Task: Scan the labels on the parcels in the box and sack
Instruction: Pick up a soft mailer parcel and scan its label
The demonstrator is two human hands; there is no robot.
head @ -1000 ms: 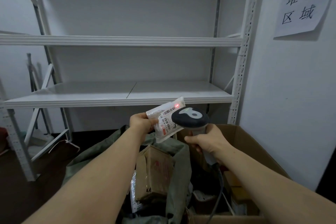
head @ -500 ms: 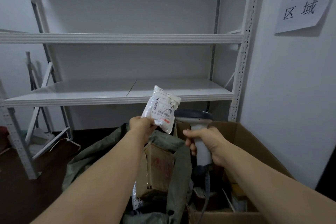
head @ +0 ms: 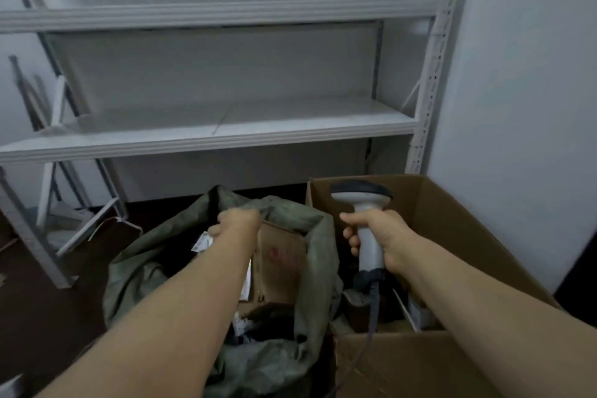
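Note:
My left hand (head: 239, 223) is low over the mouth of the green sack (head: 155, 255), fingers curled round a small white parcel (head: 202, 241) of which only a corner shows. A brown cardboard parcel (head: 281, 258) stands in the sack beside my wrist. My right hand (head: 374, 236) grips the handle of the grey barcode scanner (head: 360, 194), held upright over the open cardboard box (head: 452, 203). Several parcels lie dim in the bottom of the box (head: 416, 310).
A white metal shelf rack (head: 206, 136) stands just behind the sack and box. A white wall (head: 517, 107) closes the right side. The scanner's cable (head: 371, 310) hangs down into the box. Loose metal rails (head: 55, 126) lean at the left.
My left hand has dropped from chest height down into the sack's mouth with the white parcel. The scanner has turned from pointing at the label to upright, and my view has tipped downward.

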